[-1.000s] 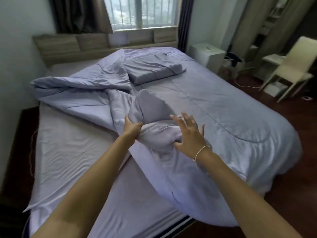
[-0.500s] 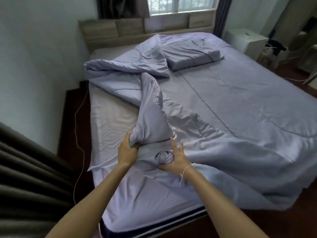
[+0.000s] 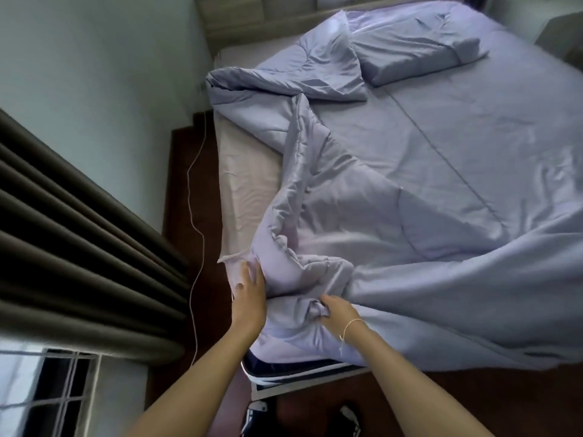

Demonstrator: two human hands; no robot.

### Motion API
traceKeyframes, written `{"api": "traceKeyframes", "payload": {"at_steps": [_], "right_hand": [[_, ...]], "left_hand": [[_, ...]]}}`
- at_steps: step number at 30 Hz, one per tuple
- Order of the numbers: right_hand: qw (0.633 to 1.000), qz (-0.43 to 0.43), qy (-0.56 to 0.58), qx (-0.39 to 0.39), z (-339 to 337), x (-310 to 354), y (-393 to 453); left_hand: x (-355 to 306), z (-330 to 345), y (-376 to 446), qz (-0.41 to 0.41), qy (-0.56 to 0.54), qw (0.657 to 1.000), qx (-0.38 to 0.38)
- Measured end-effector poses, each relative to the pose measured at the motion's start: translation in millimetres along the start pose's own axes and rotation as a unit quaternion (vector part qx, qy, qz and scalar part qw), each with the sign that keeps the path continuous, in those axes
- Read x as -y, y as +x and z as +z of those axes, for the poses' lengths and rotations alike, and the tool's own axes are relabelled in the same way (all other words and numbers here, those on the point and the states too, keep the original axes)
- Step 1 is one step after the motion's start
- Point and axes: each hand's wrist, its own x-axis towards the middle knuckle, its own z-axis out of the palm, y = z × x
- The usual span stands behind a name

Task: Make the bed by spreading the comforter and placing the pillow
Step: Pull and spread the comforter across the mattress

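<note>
A lavender comforter [image 3: 441,184] lies over most of the bed, with a rumpled fold running up its left side. A strip of pale sheet [image 3: 249,190] shows bare along the left edge. My left hand [image 3: 249,291] grips the bunched comforter corner at the bed's near left corner, its fingers tucked into the fabric. My right hand [image 3: 334,310], a thin bracelet on the wrist, clutches a wad of the same corner just to the right. A matching pillow [image 3: 419,55] lies near the headboard [image 3: 252,14], partly against a folded-back flap of comforter.
Dark pleated curtains [image 3: 79,231] hang at my left over a window. A thin white cable [image 3: 192,216] trails down the narrow floor gap between wall and bed. My shoes [image 3: 255,414] stand at the bed's foot. A white nightstand [image 3: 564,33] sits at the far right.
Both hands have dragged the bunched comforter corner down and left to the bed's near left corner, covering much of the bare sheet. My view has swung left and downward.
</note>
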Motion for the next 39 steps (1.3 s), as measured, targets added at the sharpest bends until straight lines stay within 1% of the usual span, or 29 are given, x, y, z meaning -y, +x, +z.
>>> {"api": "traceKeyframes", "payload": {"at_steps": [3,5,7,10,11,12,13,14,15,16,17,18,19,21,22,23,25,28,30,31,32,34,35,37,39], "right_hand": [[0.998,0.052,0.034,0.025,3.6,-5.5,-8.2],[0.993,0.087,0.079,-0.008,4.5,-7.0,-10.4],[0.987,0.118,0.098,-0.056,9.5,-2.4,-8.9],[0.977,0.147,0.112,-0.11,18.6,12.1,-2.1],[0.974,0.147,0.106,-0.132,21.7,13.9,4.9],[0.974,0.145,0.094,-0.149,22.9,15.6,12.2],[0.973,0.143,0.084,-0.16,24.8,16.9,18.8],[0.973,0.146,0.079,-0.16,27.5,18.8,24.2],[0.973,0.156,0.074,-0.15,30.1,20.8,27.8],[0.973,0.171,0.068,-0.139,34.8,24.5,29.8],[0.972,0.186,0.064,-0.128,39.5,29.1,30.8],[0.971,0.196,0.065,-0.123,45.0,35.4,29.1],[0.969,0.202,0.074,-0.126,50.8,41.8,26.2],[0.963,0.214,0.088,-0.141,59.2,51.7,19.1],[0.961,0.219,0.089,-0.143,63.1,55.1,15.4],[0.962,0.218,0.088,-0.14,66.8,58.7,11.9],[0.965,0.21,0.087,-0.129,76.0,63.1,6.1],[0.963,0.207,0.107,-0.138,83.5,64.4,-6.5],[0.96,0.232,0.108,-0.113,82.2,58.3,-16.1],[0.958,0.256,0.094,-0.091,81.3,52.7,-20.7],[0.954,0.278,0.08,-0.072,81.3,46.5,-25.1],[0.945,0.311,0.078,-0.061,84.2,33.1,-34.1],[0.94,0.326,0.08,-0.063,87.7,26.4,-38.7],[0.924,0.371,0.074,-0.063,92.9,14.4,-49.8],[0.904,0.415,0.073,-0.075,95.6,5.3,-60.7]], "left_hand": [[7.3,2.6,21.4,0.044,0.011,0.997,0.059],[17.4,-0.2,38.9,0.089,0.014,0.993,0.078],[24.1,-6.6,56.7,0.149,0.008,0.987,0.062],[23.2,-15.9,84.3,0.236,-0.016,0.971,0.007],[21.5,-19.0,96.1,0.273,0.006,0.962,-0.014],[19.4,-23.0,108.9,0.316,0.052,0.946,-0.041],[17.8,-24.7,121.9,0.368,0.104,0.922,-0.065],[16.0,-27.4,131.3,0.423,0.155,0.888,-0.091],[16.0,-27.8,140.0,0.475,0.194,0.854,-0.09],[19.0,-30.0,144.8,0.508,0.224,0.83,-0.062],[22.7,-34.7,145.9,0.528,0.245,0.813,-0.018],[32.0,-40.9,143.1,0.531,0.264,0.805,0.017],[41.2,-50.6,135.9,0.53,0.273,0.802,0.033],[64.4,-72.2,111.4,0.512,0.312,0.8,0.026],[80.4,-80.3,95.1,0.496,0.325,0.804,0.046],[96.7,-83.2,77.6,0.475,0.333,0.81,0.092],[121.3,-80.1,37.5,0.425,0.36,0.8,0.221],[119.8,-70.8,6.5,0.44,0.31,0.778,0.324],[107.6,-58.2,9.9,0.413,0.285,0.768,0.399],[103.5,-49.6,14.9,0.398,0.278,0.771,0.412],[101.7,-41.1,21.3,0.381,0.259,0.792,0.401],[101.5,-27.8,35.0,0.326,0.183,0.857,0.355],[102.2,-23.3,42.8,0.307,0.142,0.882,0.328],[103.4,-14.3,60.9,0.29,0.078,0.907,0.296],[107.7,-6.7,80.6,0.275,0.053,0.921,0.271]]}}
